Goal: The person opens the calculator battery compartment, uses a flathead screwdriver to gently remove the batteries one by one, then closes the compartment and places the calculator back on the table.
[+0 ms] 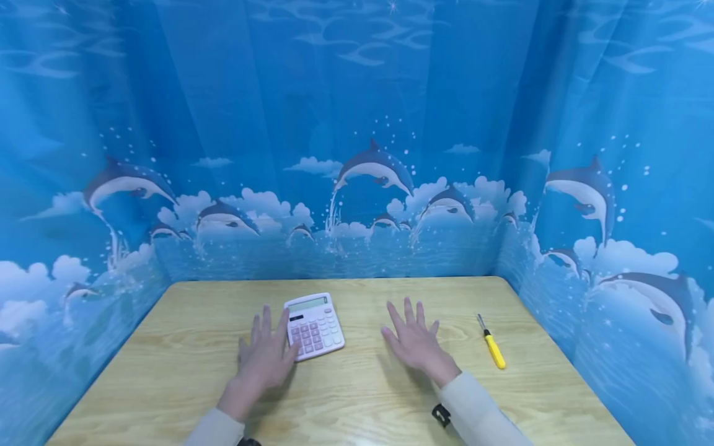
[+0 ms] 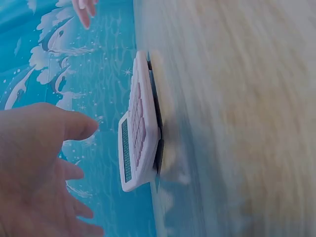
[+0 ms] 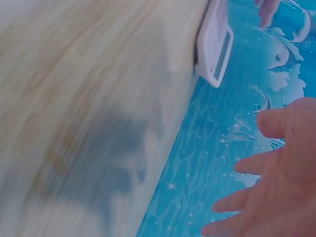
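A pale pink calculator (image 1: pixel 315 326) with a tilted display lies on the table, left of the middle. My left hand (image 1: pixel 264 359) hovers beside its left edge with fingers spread, thumb and forefinger overlapping the calculator in the head view. In the left wrist view that hand (image 2: pixel 39 168) is held above the tabletop, apart from the calculator (image 2: pixel 140 123). To the right of the calculator, my right hand (image 1: pixel 415 342) is raised over the wood, fingers spread and holding nothing. A screwdriver with a yellow handle (image 1: pixel 494 352) lies farther right, its metal shaft pointing away from me.
The light wood table (image 1: pixel 357 409) has rounded far corners. Blue curtains (image 1: pixel 357 80) printed with dolphins and clouds enclose it at the back and both sides. A dark band (image 1: pixel 441 415) shows at the right sleeve's cuff.
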A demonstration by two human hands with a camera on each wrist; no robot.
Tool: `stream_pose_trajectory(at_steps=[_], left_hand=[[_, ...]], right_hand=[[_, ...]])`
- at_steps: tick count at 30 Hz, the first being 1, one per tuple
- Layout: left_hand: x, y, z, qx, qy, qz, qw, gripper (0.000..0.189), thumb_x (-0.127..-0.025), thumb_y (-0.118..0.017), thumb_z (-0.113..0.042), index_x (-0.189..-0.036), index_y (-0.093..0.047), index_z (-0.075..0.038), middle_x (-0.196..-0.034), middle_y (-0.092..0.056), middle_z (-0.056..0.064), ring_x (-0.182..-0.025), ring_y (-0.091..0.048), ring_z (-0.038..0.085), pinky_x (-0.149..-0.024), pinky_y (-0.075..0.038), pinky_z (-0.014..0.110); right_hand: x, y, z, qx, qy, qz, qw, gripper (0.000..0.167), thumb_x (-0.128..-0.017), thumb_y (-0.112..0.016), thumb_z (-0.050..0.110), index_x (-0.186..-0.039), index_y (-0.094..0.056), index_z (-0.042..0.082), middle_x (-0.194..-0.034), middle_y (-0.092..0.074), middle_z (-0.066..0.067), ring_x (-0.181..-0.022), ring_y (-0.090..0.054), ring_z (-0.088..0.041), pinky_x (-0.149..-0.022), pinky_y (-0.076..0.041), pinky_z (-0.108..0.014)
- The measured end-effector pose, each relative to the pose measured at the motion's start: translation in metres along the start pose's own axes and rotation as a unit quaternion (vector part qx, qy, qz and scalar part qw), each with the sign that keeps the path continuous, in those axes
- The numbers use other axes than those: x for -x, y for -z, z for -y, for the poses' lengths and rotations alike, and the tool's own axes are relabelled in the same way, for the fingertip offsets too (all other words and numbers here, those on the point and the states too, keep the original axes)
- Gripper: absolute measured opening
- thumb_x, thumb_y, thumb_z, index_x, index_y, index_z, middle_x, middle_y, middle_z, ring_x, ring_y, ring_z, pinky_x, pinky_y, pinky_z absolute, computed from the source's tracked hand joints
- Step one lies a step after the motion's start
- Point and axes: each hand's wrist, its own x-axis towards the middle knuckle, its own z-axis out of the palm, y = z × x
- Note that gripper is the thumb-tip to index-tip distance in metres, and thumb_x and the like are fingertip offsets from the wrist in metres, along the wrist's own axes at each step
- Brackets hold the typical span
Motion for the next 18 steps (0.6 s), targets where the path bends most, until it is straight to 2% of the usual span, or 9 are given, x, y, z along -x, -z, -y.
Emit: stream_pose_trajectory(at_steps=[2, 4, 6, 9, 11, 13, 18], left_hand=[[-0.003, 0.0, 0.001, 0.03, -0.006, 0.002, 0.9995, 0.077, -0.103, -0.056, -0.037, -0.164, -0.019, -0.007, -0.168, 0.0, 0.035, -0.153, -0.01, 0.06, -0.113, -0.024, 0.082], [-0.007, 0.0, 0.003, 0.056, -0.016, -0.001, 0.9983, 0.076, -0.101, -0.06, -0.03, -0.161, -0.025, -0.002, -0.165, -0.011, 0.039, -0.149, -0.021, 0.062, -0.112, -0.033, 0.079], [-0.012, 0.0, 0.005, 0.077, -0.027, -0.008, 0.9966, 0.072, -0.098, -0.064, -0.024, -0.157, -0.033, 0.003, -0.159, -0.026, 0.041, -0.143, -0.033, 0.063, -0.111, -0.038, 0.075], [-0.021, 0.002, 0.009, 0.105, -0.038, -0.021, 0.9935, 0.065, -0.093, -0.067, -0.014, -0.149, -0.043, 0.01, -0.145, -0.045, 0.042, -0.131, -0.047, 0.062, -0.111, -0.042, 0.071], [-0.026, 0.003, 0.013, 0.121, -0.041, -0.026, 0.9914, 0.062, -0.091, -0.068, -0.009, -0.144, -0.046, 0.014, -0.137, -0.051, 0.042, -0.125, -0.053, 0.059, -0.109, -0.045, 0.068], [-0.031, 0.004, 0.016, 0.137, -0.035, -0.025, 0.9896, 0.06, -0.089, -0.068, -0.006, -0.141, -0.047, 0.016, -0.132, -0.053, 0.042, -0.122, -0.055, 0.057, -0.109, -0.046, 0.067], [-0.042, 0.004, 0.024, 0.159, -0.016, -0.018, 0.9871, 0.062, -0.087, -0.069, -0.005, -0.14, -0.046, 0.017, -0.127, -0.057, 0.041, -0.118, -0.059, 0.053, -0.107, -0.049, 0.065]], right_hand=[[-0.005, 0.002, 0.002, -0.027, 0.004, -0.009, 0.9996, 0.06, -0.108, -0.05, 0.035, -0.159, -0.035, 0.008, -0.165, -0.025, -0.032, -0.153, -0.021, -0.057, -0.115, -0.02, -0.083], [-0.011, 0.003, 0.004, -0.061, 0.004, -0.019, 0.9979, 0.057, -0.105, -0.057, 0.029, -0.154, -0.042, 0.003, -0.159, -0.04, -0.03, -0.147, -0.036, -0.053, -0.116, -0.034, -0.074], [-0.018, 0.003, 0.007, -0.1, 0.004, -0.025, 0.9946, 0.053, -0.103, -0.062, 0.023, -0.149, -0.049, 0.001, -0.15, -0.052, -0.028, -0.137, -0.051, -0.049, -0.113, -0.046, -0.063], [-0.027, 0.002, 0.011, -0.154, 0.001, -0.026, 0.9878, 0.044, -0.1, -0.066, 0.017, -0.139, -0.058, 0.0, -0.136, -0.065, -0.025, -0.119, -0.067, -0.041, -0.099, -0.059, -0.052], [-0.033, 0.001, 0.014, -0.179, 0.004, -0.023, 0.9836, 0.037, -0.098, -0.068, 0.013, -0.132, -0.064, -0.001, -0.126, -0.07, -0.024, -0.106, -0.072, -0.037, -0.089, -0.063, -0.047], [-0.04, -0.002, 0.017, -0.195, 0.008, -0.016, 0.9807, 0.033, -0.096, -0.07, 0.011, -0.126, -0.067, -0.002, -0.118, -0.073, -0.022, -0.099, -0.073, -0.034, -0.084, -0.064, -0.043], [-0.056, -0.009, 0.022, -0.203, 0.012, 0.007, 0.979, 0.029, -0.093, -0.073, 0.01, -0.118, -0.07, -0.002, -0.109, -0.076, -0.019, -0.098, -0.073, -0.031, -0.086, -0.063, -0.041]])
